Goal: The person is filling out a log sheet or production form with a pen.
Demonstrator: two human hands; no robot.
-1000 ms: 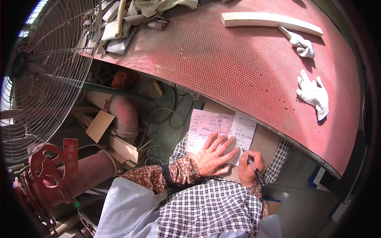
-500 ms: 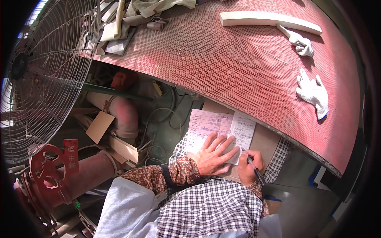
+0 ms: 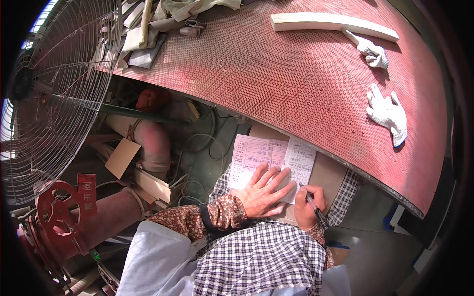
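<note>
Pink and white paper forms (image 3: 271, 160) lay on a brown board (image 3: 328, 172) across your lap, just below the red perforated table (image 3: 276, 74). Your left hand (image 3: 264, 190) pressed flat on them, fingers spread and holding nothing. Your right hand (image 3: 308, 204) was curled, pinching a dark pen (image 3: 313, 207) with its tip on the white sheet. Your left hand hid the forms' lower part.

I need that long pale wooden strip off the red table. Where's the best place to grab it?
Grip the wooden strip near its middle, from above across its narrow width. It lies flat, and a white glove crowds its right end.
</note>
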